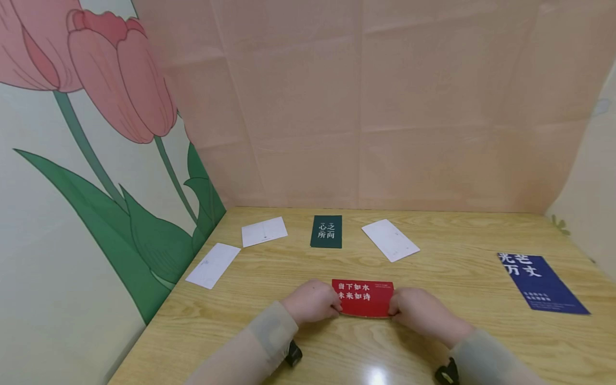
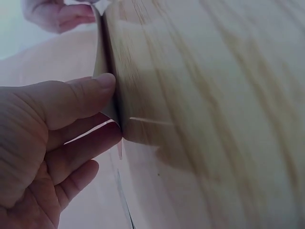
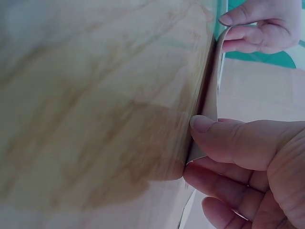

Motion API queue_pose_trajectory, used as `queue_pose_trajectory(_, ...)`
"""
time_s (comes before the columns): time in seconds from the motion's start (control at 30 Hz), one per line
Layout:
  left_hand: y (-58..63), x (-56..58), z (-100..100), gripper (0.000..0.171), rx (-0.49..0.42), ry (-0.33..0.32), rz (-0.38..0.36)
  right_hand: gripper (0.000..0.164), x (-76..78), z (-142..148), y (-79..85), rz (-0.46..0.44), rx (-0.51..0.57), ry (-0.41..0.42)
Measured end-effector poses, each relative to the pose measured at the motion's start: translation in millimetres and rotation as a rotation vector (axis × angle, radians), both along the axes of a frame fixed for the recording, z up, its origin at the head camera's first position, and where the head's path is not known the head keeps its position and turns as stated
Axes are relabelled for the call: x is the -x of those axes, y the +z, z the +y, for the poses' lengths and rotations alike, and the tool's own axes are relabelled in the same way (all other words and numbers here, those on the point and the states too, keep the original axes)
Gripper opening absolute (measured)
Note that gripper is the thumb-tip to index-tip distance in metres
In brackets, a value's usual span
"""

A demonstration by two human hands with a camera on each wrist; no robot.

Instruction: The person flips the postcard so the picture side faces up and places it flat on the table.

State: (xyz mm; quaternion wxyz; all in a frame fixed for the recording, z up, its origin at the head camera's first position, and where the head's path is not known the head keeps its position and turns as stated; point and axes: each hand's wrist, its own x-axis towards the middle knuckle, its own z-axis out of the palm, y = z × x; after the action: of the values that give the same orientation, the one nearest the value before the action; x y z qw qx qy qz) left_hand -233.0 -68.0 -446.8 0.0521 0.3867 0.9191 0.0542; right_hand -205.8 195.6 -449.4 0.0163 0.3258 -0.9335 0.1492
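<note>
- The left hand (image 1: 313, 302) and right hand (image 1: 423, 310) cover the side edges of the red card (image 1: 364, 306), and left fingertips partly hide a character at the start of its second row.
- Small print at the card's upper right is too fine to read, as are the faint marks on the white cards (image 1: 213, 266).
- Both sleeves (image 1: 240, 350) run out of the head view at the bottom; a black wrist device (image 1: 293, 354) shows only in part under each.
- Both wrist views catch the card nearly edge-on, with its printed face out of sight and the opposite hand cut off at the border.
- Counted: six cards, namely three white, one red, one dark green (image 1: 326, 243) and one blue (image 1: 553, 295); two hands; two pink tulip heads (image 1: 122, 80) on the wall, another flower's edge being hard to separate.
- The red card is a wide rectangle with two rows of white characters, a pale underside and a bowed near edge.
- It sits between the hands over the near middle of the wooden table (image 1: 452, 240), the dark green card beyond it and the blue one well to the right.
- Each hand pinches one end of it between thumb and fingers.
</note>
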Motion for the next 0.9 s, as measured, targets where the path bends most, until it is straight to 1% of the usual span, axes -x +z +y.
queue_pose_trajectory(0.13, 2.7, -3.3, 1.3, 0.015, 0.030, -0.017, 0.044, 0.017, 1.1, 0.4, -1.5, 0.005, -0.008, 0.002)
queue_pose_trajectory(0.23, 3.2, -5.0, 2.0, 0.015, 0.041, -0.014, 0.055, 0.015, 2.8, 0.9, -3.1, 0.009, -0.029, 0.012)
queue_pose_trajectory(0.4, 3.0, -6.8, 2.7, 0.016, 0.057, 0.001, 0.045, 0.011, 2.8, 1.2, -4.0, 0.034, -0.055, 0.039)
queue_pose_trajectory(0.6, 1.1, -5.8, 3.3, 0.016, 0.073, -0.026, 0.063, 0.012, -0.9, 0.8, -1.6, 0.078, -0.068, 0.071)
queue_pose_trajectory(0.9, 2.2, -6.3, 3.4, 0.015, 0.076, -0.027, 0.067, 0.012, -1.5, 0.1, 0.8, 0.072, -0.069, 0.067)
